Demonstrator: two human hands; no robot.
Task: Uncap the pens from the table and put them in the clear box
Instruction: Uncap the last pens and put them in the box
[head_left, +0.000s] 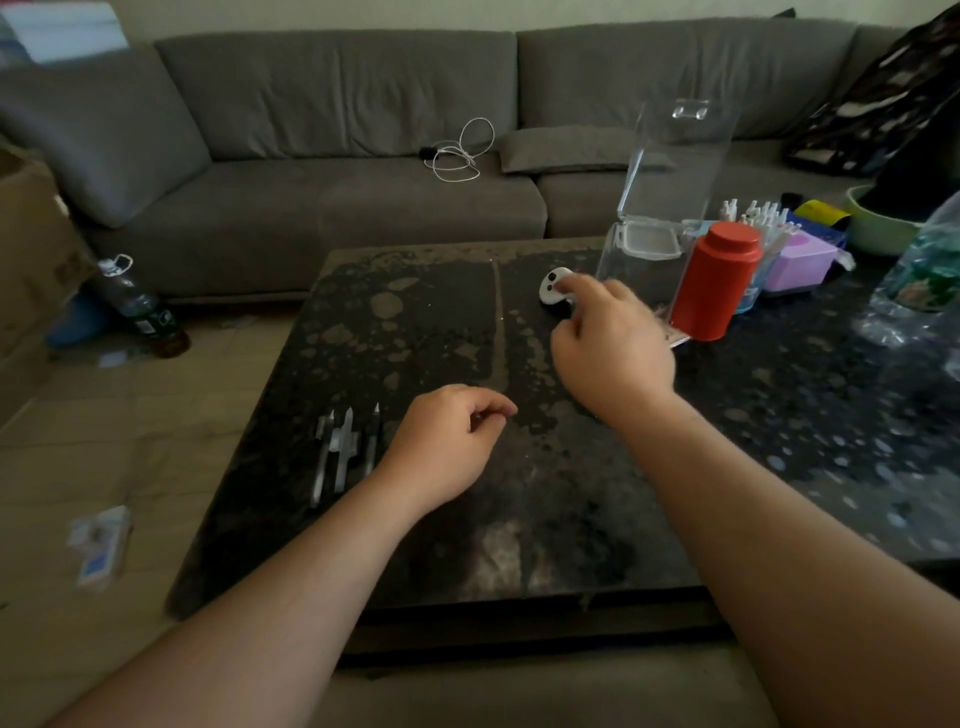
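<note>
Dark speckled counter (441, 322) before a grey sofa: three pens (345, 449) lower left, light, stiff, slippery, best pinched mid-barrel; left hand (447, 441) loosely curled, empty; right hand (613, 332) fingering a white gadget (553, 286) beside clear box (670, 208)

Both bare forearms are reaching over the table (519, 519). The left hand (441, 441) is hovering near its middle, fingers (493, 410) loosely curled, holding nothing. The right hand (608, 338) is stretching farther back, index finger extended.
</note>
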